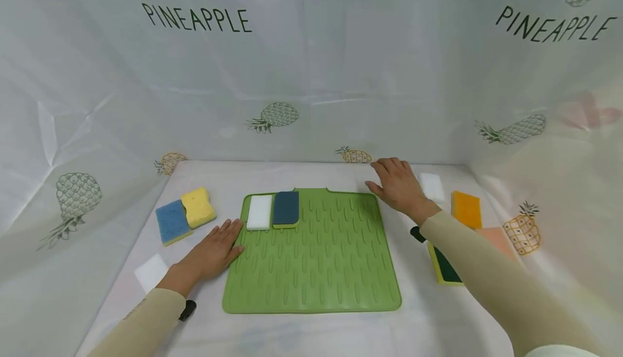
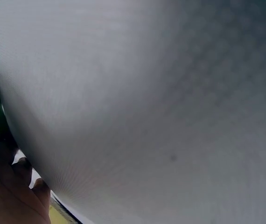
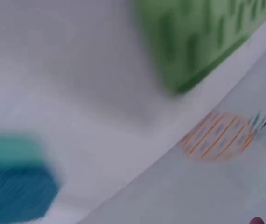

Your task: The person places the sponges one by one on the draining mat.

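A green ridged mat (image 1: 340, 270) lies in the middle of the table. My left hand (image 1: 214, 250) rests flat at its left edge, fingertips at the rim and fingers straight. Over the mat's far right corner is my right hand (image 1: 400, 186), fingers loosely bent and holding nothing. On the mat's far left part, a white sponge (image 1: 259, 212) and a dark blue sponge with a yellow base (image 1: 285, 209) stand side by side. In the right wrist view a teal and blue sponge (image 3: 16, 191) shows near that hand; in the head view the arm hides it.
Left of the mat lie a blue sponge (image 1: 173, 222), a yellow sponge (image 1: 198, 207) and a white sponge (image 1: 151, 272). At the right are a white sponge (image 1: 431, 187), an orange sponge (image 1: 466, 209), a peach piece (image 1: 498, 240) and a dark green sponge (image 1: 445, 268), partly under my forearm.
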Available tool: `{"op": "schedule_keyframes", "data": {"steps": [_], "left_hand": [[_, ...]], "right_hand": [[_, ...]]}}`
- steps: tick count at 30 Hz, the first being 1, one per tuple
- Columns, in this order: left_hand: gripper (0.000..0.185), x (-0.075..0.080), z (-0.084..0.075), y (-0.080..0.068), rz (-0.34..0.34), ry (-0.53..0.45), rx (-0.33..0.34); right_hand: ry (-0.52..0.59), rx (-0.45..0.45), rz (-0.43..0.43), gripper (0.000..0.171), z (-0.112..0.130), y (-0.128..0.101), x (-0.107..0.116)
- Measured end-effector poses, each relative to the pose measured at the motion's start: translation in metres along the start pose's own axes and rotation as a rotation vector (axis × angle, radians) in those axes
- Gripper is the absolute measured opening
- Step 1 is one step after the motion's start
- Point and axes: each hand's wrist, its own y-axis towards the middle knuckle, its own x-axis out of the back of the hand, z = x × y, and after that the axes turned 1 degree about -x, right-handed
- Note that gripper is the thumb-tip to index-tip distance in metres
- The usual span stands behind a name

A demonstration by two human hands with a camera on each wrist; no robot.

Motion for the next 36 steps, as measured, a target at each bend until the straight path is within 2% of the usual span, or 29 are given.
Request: {"op": "schedule_keyframes", "data": {"steps": [4, 8, 16, 24, 32, 36], "left_hand": [[0.071, 0.001, 0.002, 0.000, 0.011, -0.001, 0.001], [0.072, 0.001, 0.004, 0.001, 0.016, 0.003, 0.006], [0.072, 0.001, 0.006, 0.003, 0.022, 0.002, 0.008], [0.070, 0.003, 0.003, 0.003, 0.011, 0.004, 0.004], [0.071, -0.002, 0.002, 0.002, 0.006, 0.013, 0.009], [0.070, -0.003, 0.001, 0.002, -0.002, 0.005, 0.007]], "right_hand": [[-0.021, -0.058, -0.021, 0.055, -0.042, -0.019, 0.007], [-0.048, -0.133, 0.002, 0.056, -0.076, -0.040, 0.015], [-0.140, -0.190, 0.109, 0.056, -0.119, -0.077, 0.030], [-0.158, -0.225, 0.217, 0.060, -0.138, -0.100, 0.030], [-0.141, -0.216, 0.283, 0.056, -0.142, -0.107, 0.020], [-0.119, -0.244, 0.301, 0.054, -0.142, -0.110, 0.016]]}}
